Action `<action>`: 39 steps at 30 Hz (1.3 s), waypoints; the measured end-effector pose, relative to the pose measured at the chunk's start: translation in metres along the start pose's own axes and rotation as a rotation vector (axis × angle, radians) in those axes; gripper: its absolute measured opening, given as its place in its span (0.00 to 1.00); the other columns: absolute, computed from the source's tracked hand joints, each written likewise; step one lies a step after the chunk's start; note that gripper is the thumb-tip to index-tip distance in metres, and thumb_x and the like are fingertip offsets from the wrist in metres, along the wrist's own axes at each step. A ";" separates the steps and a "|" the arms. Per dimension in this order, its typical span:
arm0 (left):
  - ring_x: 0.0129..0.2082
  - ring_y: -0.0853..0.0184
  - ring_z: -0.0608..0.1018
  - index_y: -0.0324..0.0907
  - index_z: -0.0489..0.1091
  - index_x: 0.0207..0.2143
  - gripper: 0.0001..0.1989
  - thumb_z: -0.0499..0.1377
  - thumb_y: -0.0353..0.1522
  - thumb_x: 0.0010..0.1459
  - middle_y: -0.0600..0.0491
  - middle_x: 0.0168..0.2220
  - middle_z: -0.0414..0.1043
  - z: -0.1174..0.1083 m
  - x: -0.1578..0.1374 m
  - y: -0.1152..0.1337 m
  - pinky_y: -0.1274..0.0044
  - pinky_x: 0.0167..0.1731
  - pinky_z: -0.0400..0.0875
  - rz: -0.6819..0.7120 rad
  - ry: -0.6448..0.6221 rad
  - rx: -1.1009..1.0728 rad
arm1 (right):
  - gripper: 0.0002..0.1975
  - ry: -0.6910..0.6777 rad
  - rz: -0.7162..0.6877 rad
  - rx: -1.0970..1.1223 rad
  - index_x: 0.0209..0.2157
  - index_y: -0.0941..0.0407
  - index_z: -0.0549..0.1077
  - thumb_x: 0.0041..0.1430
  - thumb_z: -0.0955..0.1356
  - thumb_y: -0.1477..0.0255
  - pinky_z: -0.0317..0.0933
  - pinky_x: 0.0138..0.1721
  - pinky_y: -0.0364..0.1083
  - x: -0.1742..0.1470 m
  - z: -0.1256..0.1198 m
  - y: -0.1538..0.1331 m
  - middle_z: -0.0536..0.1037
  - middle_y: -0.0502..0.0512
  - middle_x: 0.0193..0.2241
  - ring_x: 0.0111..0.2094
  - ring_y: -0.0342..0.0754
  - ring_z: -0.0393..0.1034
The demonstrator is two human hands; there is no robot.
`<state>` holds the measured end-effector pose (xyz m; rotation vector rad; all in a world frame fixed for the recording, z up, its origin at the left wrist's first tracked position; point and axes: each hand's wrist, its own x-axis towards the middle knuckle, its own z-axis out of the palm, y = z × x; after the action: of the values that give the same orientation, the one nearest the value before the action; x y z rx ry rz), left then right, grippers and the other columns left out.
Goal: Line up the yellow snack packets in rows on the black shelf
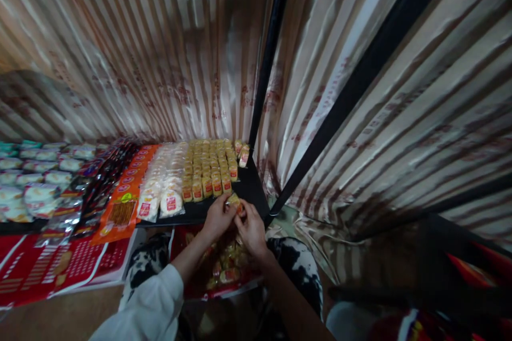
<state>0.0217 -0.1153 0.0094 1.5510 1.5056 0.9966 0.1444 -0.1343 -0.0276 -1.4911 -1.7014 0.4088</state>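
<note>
Both my hands meet at the front right of a black shelf [256,186]. Between them is a small yellow snack packet [234,201] with some red on its wrapper. My left hand [218,217] pinches it from the left, and my right hand [252,226] has its fingers closed on the other side. Just beyond stand rows of matching yellow packets [208,170], lined up upright, with a few by the corner post. Below my forearms, more loose yellow packets [230,274] lie in a red bag [190,282] between my knees.
Left along the shelf are white packets [171,202], an orange snack bag [124,208], dark shiny packets [106,181] and white-and-teal packs [40,197]. A red printed box [52,272] sits below. A black post [276,53] and striped curtains [180,53] bound the shelf.
</note>
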 end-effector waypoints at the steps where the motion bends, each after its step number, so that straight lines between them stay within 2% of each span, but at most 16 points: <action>1: 0.35 0.67 0.75 0.38 0.65 0.49 0.21 0.55 0.31 0.52 0.47 0.41 0.73 0.005 0.004 -0.001 0.73 0.41 0.70 0.008 0.014 -0.036 | 0.20 0.027 0.036 0.007 0.50 0.59 0.66 0.55 0.62 0.71 0.65 0.38 0.47 0.007 0.001 0.002 0.73 0.57 0.35 0.31 0.46 0.69; 4: 0.37 0.68 0.76 0.38 0.63 0.51 0.21 0.53 0.29 0.53 0.46 0.43 0.72 0.017 0.015 -0.002 0.72 0.42 0.70 0.055 0.059 -0.149 | 0.20 0.111 0.138 0.036 0.48 0.60 0.67 0.55 0.62 0.68 0.65 0.34 0.45 0.030 0.006 0.008 0.73 0.57 0.36 0.28 0.44 0.68; 6: 0.41 0.67 0.75 0.38 0.63 0.50 0.20 0.52 0.27 0.53 0.44 0.47 0.69 0.023 0.021 -0.003 0.72 0.44 0.70 0.098 0.086 -0.176 | 0.20 0.142 0.199 0.058 0.48 0.59 0.67 0.54 0.63 0.65 0.64 0.32 0.44 0.044 0.012 0.013 0.73 0.57 0.37 0.27 0.44 0.68; 10: 0.53 0.62 0.68 0.38 0.67 0.46 0.19 0.51 0.24 0.51 0.44 0.53 0.65 0.027 0.028 -0.010 0.66 0.54 0.62 0.150 0.160 0.027 | 0.19 0.163 0.244 0.081 0.45 0.58 0.68 0.54 0.63 0.63 0.63 0.32 0.44 0.070 0.024 0.022 0.73 0.56 0.37 0.26 0.43 0.67; 12: 0.54 0.62 0.67 0.39 0.69 0.45 0.19 0.51 0.22 0.50 0.45 0.52 0.66 0.027 0.029 -0.017 0.66 0.57 0.60 0.156 0.147 0.136 | 0.19 0.175 0.245 0.090 0.45 0.59 0.67 0.54 0.63 0.64 0.64 0.33 0.44 0.080 0.031 0.026 0.73 0.57 0.37 0.26 0.43 0.67; 15: 0.55 0.62 0.67 0.39 0.68 0.46 0.21 0.50 0.21 0.49 0.46 0.52 0.66 0.026 0.030 -0.030 0.67 0.56 0.61 0.189 0.101 0.229 | 0.18 0.177 0.239 0.094 0.45 0.59 0.66 0.54 0.63 0.65 0.64 0.33 0.45 0.091 0.041 0.031 0.72 0.58 0.38 0.26 0.43 0.68; 21: 0.54 0.62 0.67 0.36 0.67 0.47 0.22 0.48 0.20 0.49 0.44 0.52 0.66 0.027 0.031 -0.048 0.67 0.56 0.62 0.252 0.074 0.349 | 0.17 0.164 0.215 0.093 0.45 0.59 0.67 0.54 0.64 0.66 0.66 0.33 0.46 0.098 0.055 0.037 0.70 0.59 0.38 0.26 0.44 0.68; 26: 0.54 0.63 0.67 0.36 0.67 0.47 0.24 0.47 0.19 0.47 0.44 0.52 0.66 0.032 0.033 -0.057 0.67 0.56 0.63 0.296 0.057 0.383 | 0.18 0.124 0.181 0.136 0.47 0.60 0.66 0.57 0.62 0.65 0.66 0.32 0.46 0.096 0.056 0.041 0.69 0.62 0.40 0.27 0.44 0.69; 32: 0.53 0.62 0.67 0.35 0.66 0.50 0.27 0.46 0.18 0.45 0.43 0.52 0.66 0.036 0.036 -0.062 0.67 0.55 0.64 0.338 0.013 0.460 | 0.22 0.191 0.167 -0.019 0.50 0.60 0.66 0.58 0.61 0.61 0.65 0.37 0.48 0.098 0.052 0.046 0.70 0.62 0.40 0.31 0.46 0.68; 35: 0.54 0.62 0.67 0.36 0.65 0.51 0.29 0.46 0.18 0.45 0.44 0.53 0.65 0.038 0.040 -0.064 0.68 0.55 0.64 0.337 -0.006 0.484 | 0.23 0.142 0.147 0.021 0.52 0.61 0.65 0.59 0.59 0.63 0.65 0.36 0.47 0.103 0.055 0.048 0.71 0.61 0.40 0.29 0.45 0.68; 39: 0.57 0.61 0.63 0.31 0.63 0.53 0.30 0.44 0.17 0.45 0.41 0.56 0.62 0.040 0.044 -0.071 0.66 0.58 0.60 0.336 -0.012 0.490 | 0.22 0.073 0.096 0.049 0.54 0.57 0.65 0.60 0.57 0.66 0.64 0.39 0.47 0.107 0.062 0.049 0.72 0.60 0.41 0.32 0.46 0.68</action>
<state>0.0285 -0.0686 -0.0702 2.2069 1.5907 0.8279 0.1342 -0.0056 -0.0613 -1.5375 -1.5572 0.4388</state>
